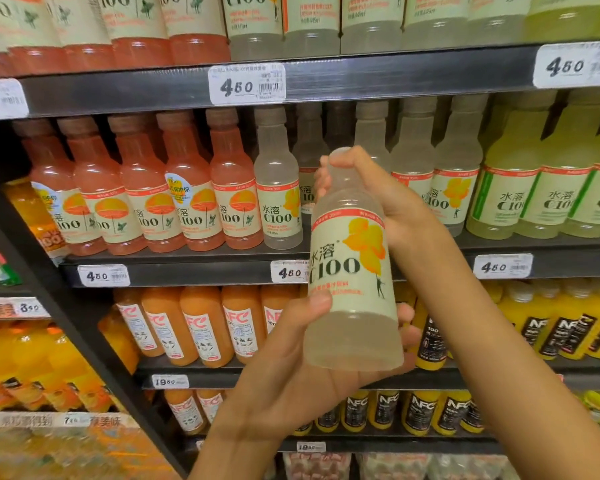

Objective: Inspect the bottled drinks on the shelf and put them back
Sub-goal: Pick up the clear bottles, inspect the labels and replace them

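Head view: one pale lemon C100 bottle [352,271] held off the shelf in both hands.

The left hand [302,358] cups the bottle's base from below, thumb on the front at the label's lower edge, fingers curled round the back. The right hand [371,199] grips the neck and cap, fingers wrapped round the top. The bottle is nearly upright, label facing the camera, in front of the middle shelf [194,271], level with a gap in the row of matching pale bottles [279,199]. Pink C100 bottles [184,202] stand to the left, green-yellow ones [541,199] to the right. Orange NFC juice bottles [201,323] fill the shelf below. Price tags [246,85] read 4.50.
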Demonstrator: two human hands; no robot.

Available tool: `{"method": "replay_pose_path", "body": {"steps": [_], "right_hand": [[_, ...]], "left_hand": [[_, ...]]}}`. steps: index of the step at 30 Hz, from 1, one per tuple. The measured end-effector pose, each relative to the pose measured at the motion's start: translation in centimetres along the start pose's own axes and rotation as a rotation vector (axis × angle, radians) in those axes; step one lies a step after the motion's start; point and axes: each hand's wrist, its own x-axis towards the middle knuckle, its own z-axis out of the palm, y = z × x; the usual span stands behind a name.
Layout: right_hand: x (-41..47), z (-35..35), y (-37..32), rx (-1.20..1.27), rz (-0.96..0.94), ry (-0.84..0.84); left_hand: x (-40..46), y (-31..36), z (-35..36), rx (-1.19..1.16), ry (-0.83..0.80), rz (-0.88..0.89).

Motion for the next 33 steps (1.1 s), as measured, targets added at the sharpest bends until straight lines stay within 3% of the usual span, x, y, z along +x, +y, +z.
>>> {"method": "replay_pose_path", "body": {"steps": [3,7,11,15,23,28,33], "right_hand": [[-0.6,1.2,-0.7,-0.087,-0.186,-0.013],[-1.7,1.8,-0.9,-0.199,-0.393,-0.075],[-2.4,1.5,-0.7,-0.565,-0.673,-0.051],[-2.9,1.3,-0.4,-0.67,-0.592,-0.039],[-4.5,0.4,0.6,-0.626,-0.597,-0.303],[-4.9,0.5,0.6,-0.621,-0.686,-0.456],[-5.0,0.6,1.0,-0.662,-0.749,-0.473]], "left_hand": [[-0.1,0.0,-0.8,0.098,0.048,0.002],[-0.4,0.9,-1.5,0.616,0.304,0.107],[0.2,1.5,-1.7,0.967,0.331,0.199],[1.1,0.6,-2.8,1.018,0.374,0.351],[3.0,0.1,-4.6,1.263,0.518,0.595],[3.8,0.8,-4.7,1.316,0.558,0.64],[4.5,0.9,-5.1,1.301,0.54,0.618]]}}
